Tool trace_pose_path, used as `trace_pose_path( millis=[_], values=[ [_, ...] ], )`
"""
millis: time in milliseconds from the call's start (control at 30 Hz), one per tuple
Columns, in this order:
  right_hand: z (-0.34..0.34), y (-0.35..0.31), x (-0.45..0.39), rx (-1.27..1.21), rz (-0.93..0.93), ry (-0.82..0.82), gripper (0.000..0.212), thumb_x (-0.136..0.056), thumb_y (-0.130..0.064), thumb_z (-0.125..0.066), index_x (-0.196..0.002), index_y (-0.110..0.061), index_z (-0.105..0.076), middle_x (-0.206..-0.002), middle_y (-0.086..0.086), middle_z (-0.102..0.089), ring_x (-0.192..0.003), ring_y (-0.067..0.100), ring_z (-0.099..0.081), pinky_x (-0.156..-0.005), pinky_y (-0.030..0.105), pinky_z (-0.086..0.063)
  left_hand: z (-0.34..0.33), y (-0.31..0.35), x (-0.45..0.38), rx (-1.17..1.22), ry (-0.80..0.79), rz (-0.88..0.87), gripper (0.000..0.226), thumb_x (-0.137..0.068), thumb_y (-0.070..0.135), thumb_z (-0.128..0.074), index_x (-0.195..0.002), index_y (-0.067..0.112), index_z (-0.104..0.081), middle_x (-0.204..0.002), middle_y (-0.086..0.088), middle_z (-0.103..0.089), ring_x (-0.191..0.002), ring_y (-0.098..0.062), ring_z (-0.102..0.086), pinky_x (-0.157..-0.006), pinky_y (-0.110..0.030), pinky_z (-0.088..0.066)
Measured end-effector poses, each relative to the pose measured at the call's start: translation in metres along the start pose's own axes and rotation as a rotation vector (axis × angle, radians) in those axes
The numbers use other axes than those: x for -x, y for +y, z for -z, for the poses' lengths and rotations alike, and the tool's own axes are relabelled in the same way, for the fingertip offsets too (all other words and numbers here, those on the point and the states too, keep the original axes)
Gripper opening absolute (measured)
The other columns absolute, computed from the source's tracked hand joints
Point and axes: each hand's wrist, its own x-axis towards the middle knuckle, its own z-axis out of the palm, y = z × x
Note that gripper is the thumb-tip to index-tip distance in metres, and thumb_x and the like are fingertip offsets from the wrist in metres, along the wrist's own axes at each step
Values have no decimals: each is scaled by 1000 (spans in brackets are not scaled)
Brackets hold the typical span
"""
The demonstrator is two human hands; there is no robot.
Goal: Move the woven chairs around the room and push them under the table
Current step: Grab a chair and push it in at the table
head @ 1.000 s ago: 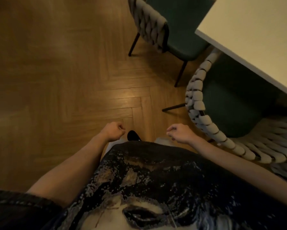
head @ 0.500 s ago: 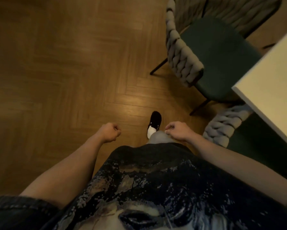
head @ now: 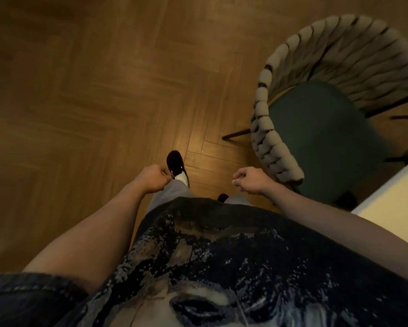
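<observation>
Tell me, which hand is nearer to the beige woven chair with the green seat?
The right hand. It hangs loosely curled and empty just beside the woven chair, not touching it. The left hand is farther off, on the other side of the person's legs.

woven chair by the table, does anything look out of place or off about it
The woven chair stands out on the wooden floor, its green seat almost fully exposed beside the table corner rather than pushed under. It is upright and shows no damage. Neither the left hand nor the right hand touches it.
</observation>
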Motion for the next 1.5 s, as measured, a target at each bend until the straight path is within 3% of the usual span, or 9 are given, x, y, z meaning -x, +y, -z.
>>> trace_pose_path(
  millis=[133,267,433,733,867,1033,1167,1300,1500],
  values=[
    [34,-41,-38,-37,-36,20,8,-96,-31,-66,-103,-28,-67,-100,2,-67,-100,20,-63,-90,38,-55,63,19,-46,-58,-21,-21,8,-98,23,-57,-98,20,-64,-94,-9,-72,-87,-24,-69,-77,-39,-57],
    [62,-90,-70,-68,-72,46,10,-95,-33,-65,-103,-28,-69,-105,3,-69,-113,23,-62,-96,41,-55,129,39,-89,-120,-48,-51,7,-98,20,-57,-100,19,-64,-95,-7,-70,-86,-22,-68,-69,-32,-54],
    [92,-142,-99,-164,-64,95,13,-96,-29,-65,-109,-27,-68,-111,-1,-67,-102,15,-61,-83,30,-50,198,74,-133,-207,-92,-103,5,-99,20,-59,-98,21,-64,-98,-4,-67,-89,-21,-66,-74,-31,-53],
    [157,-177,-152,-253,-97,195,24,-98,-29,-64,-120,-19,-71,-115,-1,-64,-99,10,-53,-85,26,-41,288,157,-212,-339,-131,-133,11,-99,23,-59,-106,17,-66,-98,-7,-70,-91,-24,-68,-82,-38,-57],
    [195,-179,-180,-296,-129,240,25,-98,-31,-64,-119,-21,-71,-125,1,-67,-101,10,-54,-88,27,-43,311,207,-251,-410,-137,-159,6,-98,23,-60,-100,21,-65,-98,-10,-72,-88,-24,-70,-73,-32,-55],
    [240,-178,-200,-354,-182,266,29,-97,-32,-65,-122,-18,-70,-123,3,-67,-110,17,-60,-94,33,-51,324,279,-290,-541,-168,-228,7,-98,22,-59,-95,20,-65,-92,-8,-72,-82,-22,-68,-66,-27,-49],
    [269,-168,-203,-441,-220,311,26,-96,-31,-66,-119,-18,-71,-120,2,-68,-111,19,-61,-97,36,-52,329,338,-315,-658,-208,-304,10,-97,23,-60,-103,19,-67,-95,-8,-72,-91,-24,-68,-79,-33,-53],
    [285,-157,-205,-549,-257,368,20,-96,-27,-66,-113,-18,-73,-116,0,-69,-111,17,-61,-91,28,-48,329,399,-340,-764,-267,-383,6,-99,23,-59,-99,23,-65,-101,-7,-71,-93,-23,-66,-79,-33,-53],
    [296,-155,-208,-843,-416,447,24,-97,-26,-66,-118,-16,-72,-118,1,-68,-109,17,-61,-96,33,-51,315,492,-373,-974,-381,-507,17,-100,21,-57,-113,14,-66,-101,-8,-68,-97,-25,-65,-82,-35,-53]
  ],
)
